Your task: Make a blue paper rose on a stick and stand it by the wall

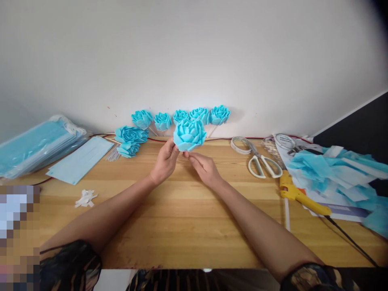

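Note:
A blue handmade flower point(190, 135) with layered petals is held up over the middle of the table. My left hand point(166, 161) grips it from the left, its fingers closed just beneath the bloom. Under the petals my right hand point(204, 167) pinches at the flower's base; the stem there is mostly hidden by my fingers. Behind it, similar blue flowers point(220, 115) lean against the wall in a row. More blooms point(131, 134) lie to the left, close to my left hand.
On the left are a plastic pack of blue masks point(39, 141), flat blue sheets point(81, 159) and small white strips point(86, 198). Toward the right lie a tape roll point(240, 145), scissors point(263, 161), a yellow glue gun point(303, 197) with its cord, and blue scraps point(339, 169).

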A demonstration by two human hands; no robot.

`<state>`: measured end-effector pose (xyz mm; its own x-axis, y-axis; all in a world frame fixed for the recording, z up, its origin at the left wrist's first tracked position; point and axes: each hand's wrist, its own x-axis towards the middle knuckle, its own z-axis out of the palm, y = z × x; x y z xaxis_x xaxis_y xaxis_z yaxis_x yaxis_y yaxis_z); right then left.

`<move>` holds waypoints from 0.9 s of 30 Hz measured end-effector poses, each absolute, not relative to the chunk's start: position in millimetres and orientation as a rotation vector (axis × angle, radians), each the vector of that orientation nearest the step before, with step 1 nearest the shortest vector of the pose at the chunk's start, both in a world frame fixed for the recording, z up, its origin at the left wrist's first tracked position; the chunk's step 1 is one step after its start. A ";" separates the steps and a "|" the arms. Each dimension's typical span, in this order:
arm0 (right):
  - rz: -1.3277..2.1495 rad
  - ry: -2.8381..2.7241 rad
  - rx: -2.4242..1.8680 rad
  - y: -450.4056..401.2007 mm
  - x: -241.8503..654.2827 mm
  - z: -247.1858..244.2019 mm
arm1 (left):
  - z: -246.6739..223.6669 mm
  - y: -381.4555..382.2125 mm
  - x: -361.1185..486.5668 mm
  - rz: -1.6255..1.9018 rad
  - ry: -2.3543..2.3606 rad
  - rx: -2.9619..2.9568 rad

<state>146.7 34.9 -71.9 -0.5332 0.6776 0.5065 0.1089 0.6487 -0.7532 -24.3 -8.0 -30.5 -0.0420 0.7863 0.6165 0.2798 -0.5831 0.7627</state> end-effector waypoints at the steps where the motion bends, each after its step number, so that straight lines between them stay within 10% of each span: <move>1: 0.826 -2.091 -0.606 32.8 145.7 -70.8 | -29.6 -9.4 -23.0 1.638 1.132 1.822; 27: 0.627 -2.279 -0.849 40.1 145.2 -88.0 | -64.5 -6.2 -14.4 1.468 1.086 1.829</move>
